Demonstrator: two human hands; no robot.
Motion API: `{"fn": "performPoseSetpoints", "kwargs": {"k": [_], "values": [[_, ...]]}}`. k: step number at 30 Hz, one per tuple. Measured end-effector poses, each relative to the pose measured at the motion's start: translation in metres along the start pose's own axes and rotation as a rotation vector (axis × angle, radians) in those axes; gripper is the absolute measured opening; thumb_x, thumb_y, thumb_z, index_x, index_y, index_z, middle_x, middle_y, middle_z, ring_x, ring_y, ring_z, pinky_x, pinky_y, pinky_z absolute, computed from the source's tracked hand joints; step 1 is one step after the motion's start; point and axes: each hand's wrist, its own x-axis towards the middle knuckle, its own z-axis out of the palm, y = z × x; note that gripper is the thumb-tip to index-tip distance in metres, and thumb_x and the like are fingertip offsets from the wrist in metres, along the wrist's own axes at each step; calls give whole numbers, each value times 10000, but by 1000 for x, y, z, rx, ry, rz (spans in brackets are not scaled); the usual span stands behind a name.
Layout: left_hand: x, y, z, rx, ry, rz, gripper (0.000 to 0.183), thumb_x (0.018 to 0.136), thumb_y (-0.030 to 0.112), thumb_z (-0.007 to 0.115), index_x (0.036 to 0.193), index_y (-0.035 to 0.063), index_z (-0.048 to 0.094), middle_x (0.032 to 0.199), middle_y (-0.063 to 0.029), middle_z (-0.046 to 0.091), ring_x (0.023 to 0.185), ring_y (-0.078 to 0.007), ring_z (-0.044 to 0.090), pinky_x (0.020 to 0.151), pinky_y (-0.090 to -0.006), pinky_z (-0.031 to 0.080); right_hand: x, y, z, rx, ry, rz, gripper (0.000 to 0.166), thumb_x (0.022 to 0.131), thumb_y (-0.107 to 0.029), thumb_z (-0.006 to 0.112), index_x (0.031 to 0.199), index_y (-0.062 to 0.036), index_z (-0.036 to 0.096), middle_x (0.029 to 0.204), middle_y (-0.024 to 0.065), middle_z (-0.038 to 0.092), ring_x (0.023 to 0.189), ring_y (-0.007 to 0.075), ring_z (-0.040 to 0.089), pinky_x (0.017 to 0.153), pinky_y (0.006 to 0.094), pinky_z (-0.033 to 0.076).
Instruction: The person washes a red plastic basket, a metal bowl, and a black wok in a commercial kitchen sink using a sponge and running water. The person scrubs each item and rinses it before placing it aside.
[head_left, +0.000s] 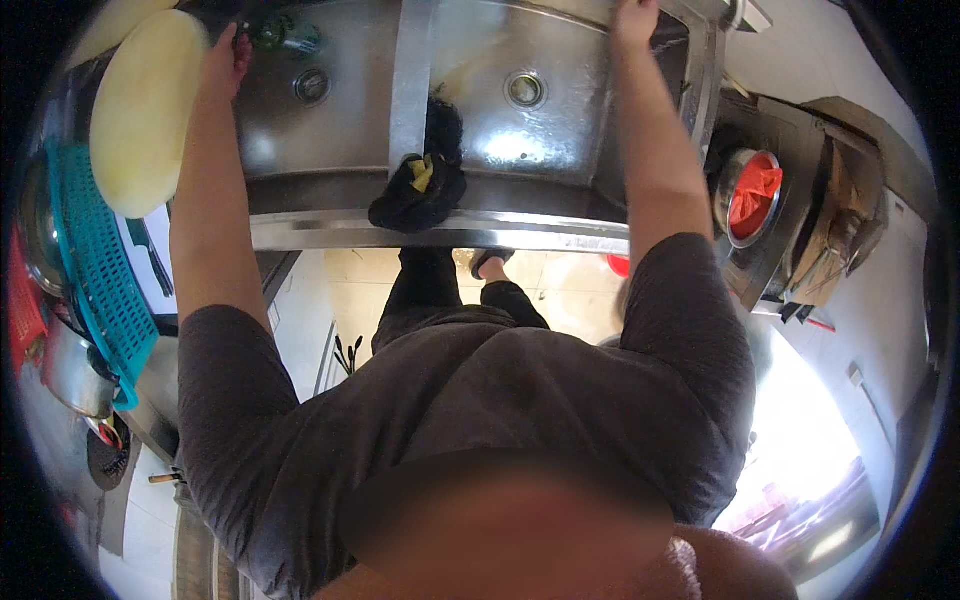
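My left hand (231, 64) is curled at the upper left, over the left basin (337, 124) of a double stainless steel sink. A small dark object (241, 30) is in its fingers; its kind is unclear. Beside that forearm is a large pale oblong (146, 112), apparently a peeled gourd. Close to the left hand lies a green, glassy-looking item (289, 36) in the basin. My right hand (637, 19) is at the right basin's (517, 45) far right side, cut off by the top edge of the view, so its grip is hidden.
A black cloth (409, 206) with a yellow piece (422, 174) hangs over the sink's front rim. At left are a teal perforated basket (105, 262) and a knife (154, 259) on a white board (161, 221). A steel pot (731, 184) holding a red bag (757, 195) stands right.
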Motion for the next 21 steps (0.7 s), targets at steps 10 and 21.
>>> {"fn": "performPoseSetpoints", "kwargs": {"k": [10,21], "values": [[-11,-6,25,-155,82,76,386,887,418,644,887,37,581,766,-91,612,653,-178,607,497,-236,475,-320,21,111,16,-1271,504,395,783,-345,688,1068,-71,668,958,159,686,855,296,644,744,412,513],[-255,-153,219,438,-547,74,385,910,403,577,961,23,613,901,-61,641,745,-145,577,663,-282,445,-260,-48,-60,181,-926,258,308,760,-240,708,990,-37,678,894,134,691,846,236,643,764,358,494]]}}
